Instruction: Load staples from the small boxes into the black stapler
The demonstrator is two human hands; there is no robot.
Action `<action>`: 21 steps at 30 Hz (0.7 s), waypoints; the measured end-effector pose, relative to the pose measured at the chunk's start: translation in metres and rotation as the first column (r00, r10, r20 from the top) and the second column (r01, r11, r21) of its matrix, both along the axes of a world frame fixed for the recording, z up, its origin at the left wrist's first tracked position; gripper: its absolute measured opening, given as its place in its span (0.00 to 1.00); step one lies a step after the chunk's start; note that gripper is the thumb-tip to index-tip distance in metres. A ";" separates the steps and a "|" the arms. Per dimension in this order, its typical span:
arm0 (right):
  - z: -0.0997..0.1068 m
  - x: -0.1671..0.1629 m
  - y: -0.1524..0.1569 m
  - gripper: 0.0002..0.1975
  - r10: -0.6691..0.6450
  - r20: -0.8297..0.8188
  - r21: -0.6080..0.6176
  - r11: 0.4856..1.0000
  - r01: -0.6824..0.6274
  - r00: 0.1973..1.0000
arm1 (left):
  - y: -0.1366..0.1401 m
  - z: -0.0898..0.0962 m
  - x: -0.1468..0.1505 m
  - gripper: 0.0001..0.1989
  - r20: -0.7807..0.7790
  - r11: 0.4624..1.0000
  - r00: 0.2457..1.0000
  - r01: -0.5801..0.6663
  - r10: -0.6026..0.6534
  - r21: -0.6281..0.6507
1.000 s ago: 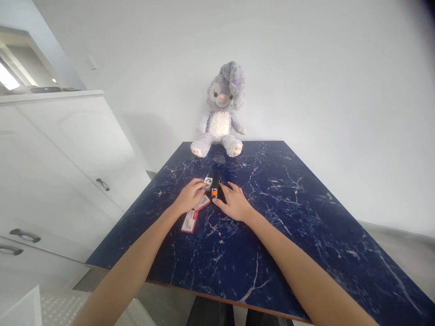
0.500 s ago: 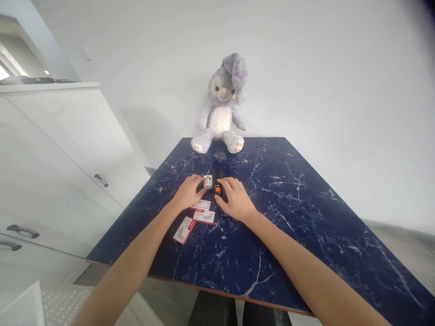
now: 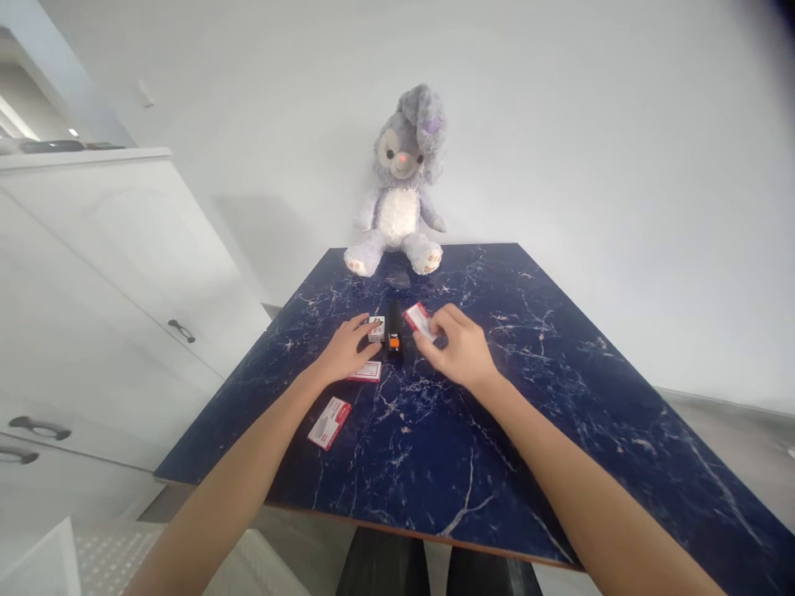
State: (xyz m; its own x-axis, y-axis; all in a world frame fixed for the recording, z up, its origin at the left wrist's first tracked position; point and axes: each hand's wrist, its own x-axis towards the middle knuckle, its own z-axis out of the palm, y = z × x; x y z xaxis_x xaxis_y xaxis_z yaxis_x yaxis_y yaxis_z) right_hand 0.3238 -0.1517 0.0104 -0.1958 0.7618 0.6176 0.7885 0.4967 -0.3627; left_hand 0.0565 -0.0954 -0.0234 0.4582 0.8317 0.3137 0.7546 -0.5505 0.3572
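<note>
Currently, the right grip (image 3: 426, 326) is clamped on a flat red-and-white box (image 3: 416, 317); left of it lies an oblong black, orange-marked object (image 3: 394, 324). The left grip (image 3: 375, 333) is at a small white printed box (image 3: 377, 330), clamped or not I cannot tell; on its near side lie two flat red-and-white packets (image 3: 329, 423).

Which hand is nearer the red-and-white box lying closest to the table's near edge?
Left. The left hand is beyond that front box, apart from it; the right hand is farther off, beyond and to the right, holding another red-and-white box.
</note>
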 end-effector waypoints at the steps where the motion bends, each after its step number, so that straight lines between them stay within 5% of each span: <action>1: -0.003 0.006 0.005 0.11 -0.091 -0.002 -0.024 0.996 0.091 0.996 | -0.001 0.001 0.002 0.28 0.004 1.000 1.000 0.010 -0.010 -0.018; 3: -0.013 0.011 0.015 0.12 -0.139 0.076 -0.102 0.984 0.147 0.987 | -0.005 0.004 0.012 0.31 0.027 0.998 0.999 0.024 -0.023 -0.057; 7: -0.032 0.003 0.027 0.10 0.039 0.195 -0.180 0.984 -0.003 0.980 | -0.013 0.007 0.039 0.38 0.038 1.000 0.999 -0.018 0.019 -0.021; 10: -0.033 -0.001 0.023 0.06 0.103 0.167 -0.184 0.980 -0.072 0.981 | -0.015 0.009 0.049 0.32 0.016 1.000 1.000 -0.023 0.023 0.008; 16: -0.020 0.032 -0.011 0.03 0.388 0.105 -0.276 0.896 -0.348 0.916 | -0.022 0.021 0.035 0.25 0.113 0.960 0.971 0.226 -0.209 -0.163; 21: -0.014 0.057 -0.014 0.06 0.262 -0.116 -0.266 0.921 -0.284 0.958 | -0.034 0.037 0.035 0.28 0.112 0.888 0.923 0.384 -0.368 -0.253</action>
